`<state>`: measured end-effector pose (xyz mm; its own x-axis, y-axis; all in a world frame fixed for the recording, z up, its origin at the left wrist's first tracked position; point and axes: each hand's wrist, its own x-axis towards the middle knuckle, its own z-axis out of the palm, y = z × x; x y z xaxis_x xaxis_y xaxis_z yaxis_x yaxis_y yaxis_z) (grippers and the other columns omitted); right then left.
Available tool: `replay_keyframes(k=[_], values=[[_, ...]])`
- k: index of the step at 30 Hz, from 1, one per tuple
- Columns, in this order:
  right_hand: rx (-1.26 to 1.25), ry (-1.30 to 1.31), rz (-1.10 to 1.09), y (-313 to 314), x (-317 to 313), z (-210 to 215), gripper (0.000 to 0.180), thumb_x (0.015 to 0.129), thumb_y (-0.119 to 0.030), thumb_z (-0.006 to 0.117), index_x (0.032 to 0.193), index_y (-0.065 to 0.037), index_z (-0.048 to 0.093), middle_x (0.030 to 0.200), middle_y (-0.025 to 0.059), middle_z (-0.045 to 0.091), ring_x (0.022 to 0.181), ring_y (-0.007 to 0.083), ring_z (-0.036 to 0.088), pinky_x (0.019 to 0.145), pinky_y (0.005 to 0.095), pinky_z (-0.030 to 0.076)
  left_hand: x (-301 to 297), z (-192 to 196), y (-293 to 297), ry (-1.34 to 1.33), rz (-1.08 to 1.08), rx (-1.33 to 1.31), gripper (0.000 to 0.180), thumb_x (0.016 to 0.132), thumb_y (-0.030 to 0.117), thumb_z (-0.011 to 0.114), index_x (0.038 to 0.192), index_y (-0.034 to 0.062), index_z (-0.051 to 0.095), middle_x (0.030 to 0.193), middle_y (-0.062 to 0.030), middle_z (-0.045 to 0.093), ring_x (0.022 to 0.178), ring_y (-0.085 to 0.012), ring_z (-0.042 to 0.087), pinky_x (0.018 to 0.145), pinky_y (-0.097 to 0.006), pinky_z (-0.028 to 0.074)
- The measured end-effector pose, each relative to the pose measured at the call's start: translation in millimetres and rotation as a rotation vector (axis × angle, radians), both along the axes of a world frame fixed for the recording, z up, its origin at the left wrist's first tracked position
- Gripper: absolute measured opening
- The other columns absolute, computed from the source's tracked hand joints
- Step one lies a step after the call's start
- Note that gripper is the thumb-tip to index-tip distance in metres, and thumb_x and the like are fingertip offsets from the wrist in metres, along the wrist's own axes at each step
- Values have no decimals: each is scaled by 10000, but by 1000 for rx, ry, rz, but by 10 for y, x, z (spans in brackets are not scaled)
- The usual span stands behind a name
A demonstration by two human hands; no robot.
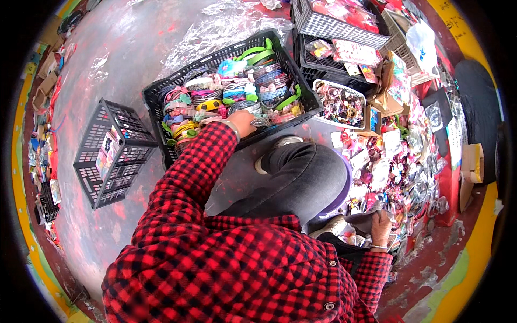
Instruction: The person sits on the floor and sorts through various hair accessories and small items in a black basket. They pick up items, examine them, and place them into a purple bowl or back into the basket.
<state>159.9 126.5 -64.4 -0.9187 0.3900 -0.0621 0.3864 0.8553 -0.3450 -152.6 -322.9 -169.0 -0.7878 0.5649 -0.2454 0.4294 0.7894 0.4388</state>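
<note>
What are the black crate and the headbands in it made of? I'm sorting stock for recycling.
The black crate looks like moulded plastic: matte, with lattice walls. The headbands seem to be glossy plastic hoops, some apparently fabric-wrapped; too small to be sure. The left hand reaches in among them.

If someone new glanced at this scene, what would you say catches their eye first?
Most likely the black crate at top centre, packed with bright hairbands, where the left hand reaches in among them. Next, the red-and-black checked shirt filling the lower middle. On the right, a jumbled heap of packaged hair accessories spreads over the floor, with the right hand resting at its near edge.
</note>
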Motion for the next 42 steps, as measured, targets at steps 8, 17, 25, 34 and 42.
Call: replay_keyframes(k=[8,17,25,34,42], values=[[-7,-22,23,-60,-36,24,192,782,-167,512,709,5,466,588,208,443,512,320,433,505,391,365,-195,-561,289,-141,32,-295,339,713,309,628,919,39,624,919,-182,605,911,-325,567,799,-396,451],[-87,-27,-3,-203,-152,138,147,777,-145,526,716,-14,496,627,227,493,588,407,498,513,418,392,-208,-657,367,-191,25,-402,318,712,269,617,913,23,626,972,-179,597,919,-311,573,798,-386,460],[-91,-41,7,-169,-98,115,136,767,-118,547,703,-12,488,597,217,470,516,380,435,498,403,382,-218,-790,365,-111,299,-329,248,771,120,495,966,35,623,1073,-200,552,997,-312,542,840,-373,444],[-68,-40,28,-250,-170,197,135,780,-127,534,717,-16,487,602,220,477,532,385,480,487,399,385,-205,-943,317,-223,402,-203,326,784,48,478,1108,35,439,1132,-233,482,1035,-364,510,868,-408,427],[-52,-44,-23,-117,-32,135,160,767,-166,534,755,-7,517,632,224,509,577,386,517,514,407,401,-185,-683,335,-90,176,-383,416,775,81,511,1168,24,385,1173,-231,444,1092,-346,474,887,-427,417]])
